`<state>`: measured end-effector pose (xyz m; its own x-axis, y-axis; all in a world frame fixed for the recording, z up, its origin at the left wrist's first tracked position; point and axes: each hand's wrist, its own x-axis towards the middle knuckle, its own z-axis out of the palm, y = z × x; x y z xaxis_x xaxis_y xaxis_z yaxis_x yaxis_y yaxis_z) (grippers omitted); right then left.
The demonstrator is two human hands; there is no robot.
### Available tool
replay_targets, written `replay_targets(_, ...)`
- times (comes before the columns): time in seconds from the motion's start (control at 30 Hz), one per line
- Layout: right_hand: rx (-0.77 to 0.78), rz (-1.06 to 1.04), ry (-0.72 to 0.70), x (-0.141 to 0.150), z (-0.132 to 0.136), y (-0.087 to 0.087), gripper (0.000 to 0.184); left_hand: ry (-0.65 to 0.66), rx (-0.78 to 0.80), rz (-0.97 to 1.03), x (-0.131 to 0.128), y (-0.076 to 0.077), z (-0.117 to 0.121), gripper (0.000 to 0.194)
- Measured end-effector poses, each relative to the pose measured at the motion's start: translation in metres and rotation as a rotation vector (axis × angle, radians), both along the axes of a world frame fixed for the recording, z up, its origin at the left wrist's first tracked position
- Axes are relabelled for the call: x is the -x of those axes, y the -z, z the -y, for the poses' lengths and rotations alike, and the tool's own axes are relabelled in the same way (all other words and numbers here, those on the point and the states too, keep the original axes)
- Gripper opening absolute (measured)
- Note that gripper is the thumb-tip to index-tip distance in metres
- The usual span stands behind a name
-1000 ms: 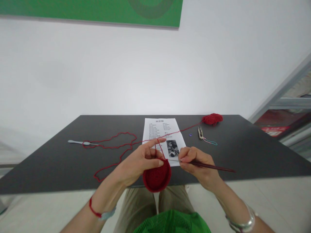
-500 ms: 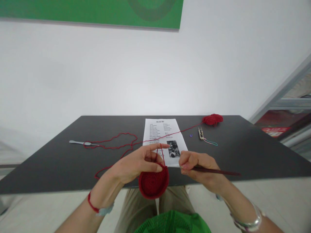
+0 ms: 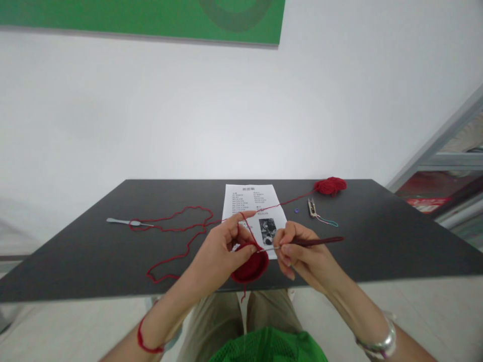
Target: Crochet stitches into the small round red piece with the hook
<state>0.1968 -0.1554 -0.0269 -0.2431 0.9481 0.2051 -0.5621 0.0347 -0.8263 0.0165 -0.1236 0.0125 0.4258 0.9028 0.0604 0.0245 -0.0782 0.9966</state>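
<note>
My left hand [image 3: 230, 241] pinches the upper edge of a round, cup-shaped red crochet piece [image 3: 252, 267] between thumb and fingers. Its index finger is raised, with red yarn [image 3: 246, 224] running over it down to the piece. A short yarn tail dangles under the piece. In my right hand [image 3: 298, 251] is a crochet hook [image 3: 317, 242] with a dark red handle, held like a pencil. The hook's metal shaft points left, and its tip meets the rim beside my left thumb. Whether yarn is caught on the tip is too small to tell.
A printed sheet [image 3: 247, 195] lies on the dark table [image 3: 94, 251] behind my hands. To the right are a red yarn ball [image 3: 330, 186], a purple ring [image 3: 296, 210] and thread snips [image 3: 312, 207] with a cord. Loose yarn and a grey-handled hook [image 3: 124, 221] lie left.
My right hand has brought the hook left until its tip reaches the rim. My left hand has lifted the crochet piece up and slightly right, tilting it.
</note>
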Motion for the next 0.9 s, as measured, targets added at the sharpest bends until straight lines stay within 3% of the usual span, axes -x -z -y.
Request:
replay_targets(0.1, 0.068, -0.082, 0.13, 0.016, 0.007, 0.004, 0.018, -0.119, -0.039, 0.035, -0.006, 0.005, 0.007, 0.056)
replay_targets(0.2, 0.009, -0.067, 0.272, 0.023, 0.009, 0.005, 0.016, -0.061, 0.073, 0.11, -0.007, 0.009, 0.007, 0.056)
replay_targets(0.37, -0.119, 0.047, 0.217, 0.011, 0.004, 0.004, 0.019, 0.025, 0.207, 0.21, -0.002, 0.012, 0.001, 0.059)
replay_targets(0.57, -0.265, 0.297, 0.341, 0.001, 0.006, 0.007, 0.012, -0.056, 0.168, 0.17, -0.003, 0.006, 0.004, 0.062)
replay_targets(0.9, -0.389, 0.49, 0.552, 0.012, 0.015, 0.002, 0.015, -0.133, 0.029, 0.089, -0.008, 0.009, 0.009, 0.064)
